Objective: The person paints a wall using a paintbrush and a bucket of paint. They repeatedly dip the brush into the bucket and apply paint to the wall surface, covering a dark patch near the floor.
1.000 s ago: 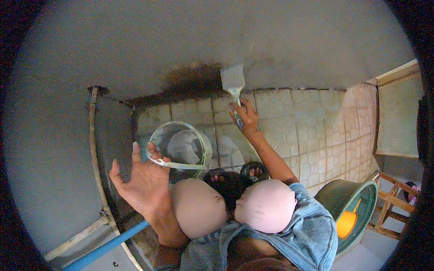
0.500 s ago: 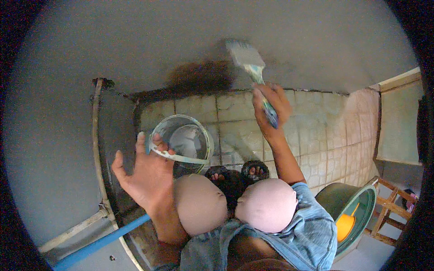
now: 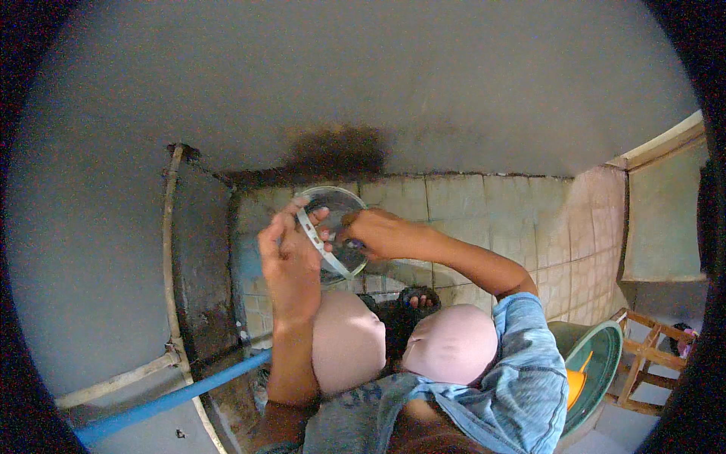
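Observation:
In front of my knees hangs a clear plastic bucket (image 3: 340, 200) with a pale band-like handle across its mouth. My left hand (image 3: 293, 261) grips it at the handle, fingers hooked round the band. My right hand (image 3: 380, 233) reaches into the bucket's mouth, closed round a paintbrush (image 3: 353, 244). Only a bit of the brush's dark handle shows; its bristles are hidden inside the bucket. Beyond the bucket rises a grey wall (image 3: 469, 98) with a dark, blackish patch (image 3: 338, 150) low down near the floor.
Worn tiles (image 3: 469, 208) cover the floor. A white pipe (image 3: 171, 250) and a blue pipe (image 3: 178, 395) run along the left. To the right stand a green tub (image 3: 609, 359) holding an orange dipper (image 3: 576, 387), and a wooden frame (image 3: 643, 352).
My right hand has brought the paintbrush down from the grey wall into the bucket. The left hand and the bucket have shifted slightly right, and the bucket is now tipped differently.

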Available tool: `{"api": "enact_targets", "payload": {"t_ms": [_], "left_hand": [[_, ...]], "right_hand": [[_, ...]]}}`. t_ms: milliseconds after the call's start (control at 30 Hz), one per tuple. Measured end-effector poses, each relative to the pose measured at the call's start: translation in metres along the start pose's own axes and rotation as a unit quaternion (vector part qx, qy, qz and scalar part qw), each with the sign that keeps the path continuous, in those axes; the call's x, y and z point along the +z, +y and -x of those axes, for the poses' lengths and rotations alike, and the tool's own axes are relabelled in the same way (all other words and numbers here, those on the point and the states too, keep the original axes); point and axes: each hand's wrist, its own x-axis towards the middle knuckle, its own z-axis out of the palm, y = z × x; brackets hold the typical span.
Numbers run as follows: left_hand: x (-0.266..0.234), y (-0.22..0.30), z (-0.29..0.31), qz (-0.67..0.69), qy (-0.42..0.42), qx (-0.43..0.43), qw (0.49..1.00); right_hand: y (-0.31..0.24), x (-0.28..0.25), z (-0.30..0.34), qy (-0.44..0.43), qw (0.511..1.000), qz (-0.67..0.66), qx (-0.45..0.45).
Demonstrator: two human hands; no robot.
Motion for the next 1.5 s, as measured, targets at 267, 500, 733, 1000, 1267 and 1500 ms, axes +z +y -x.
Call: {"api": "enact_targets", "payload": {"t_ms": [267,500,733,1000,1267,1500], "left_hand": [[0.006,-0.022,-0.012,-0.031,-0.001,0.002,1.0],[0.023,-0.026,-0.006,0.022,-0.013,-0.069,0.997],[0.031,-0.018,0.01,-0.02,-0.002,-0.056,0.998],[0.046,0.001,0.027,-0.019,-0.006,-0.049,0.999],[0.081,0.024,0.043,-0.052,0.045,-0.057,0.996],[0.08,0.034,0.04,-0.043,0.056,-0.041,0.997]], "right_hand": [[0.033,0.047,-0.012,-0.155,0.984,0.079,0.027],[0.056,0.057,0.0,-0.052,0.994,0.046,-0.087],[0.028,0.027,-0.001,-0.124,0.987,0.099,-0.017],[-0.005,-0.018,0.017,0.002,0.999,-0.031,-0.021],[0.0,-0.094,0.047,0.148,0.935,-0.319,0.049],[0.035,-0.094,0.061,0.143,0.896,-0.407,0.105]]}}
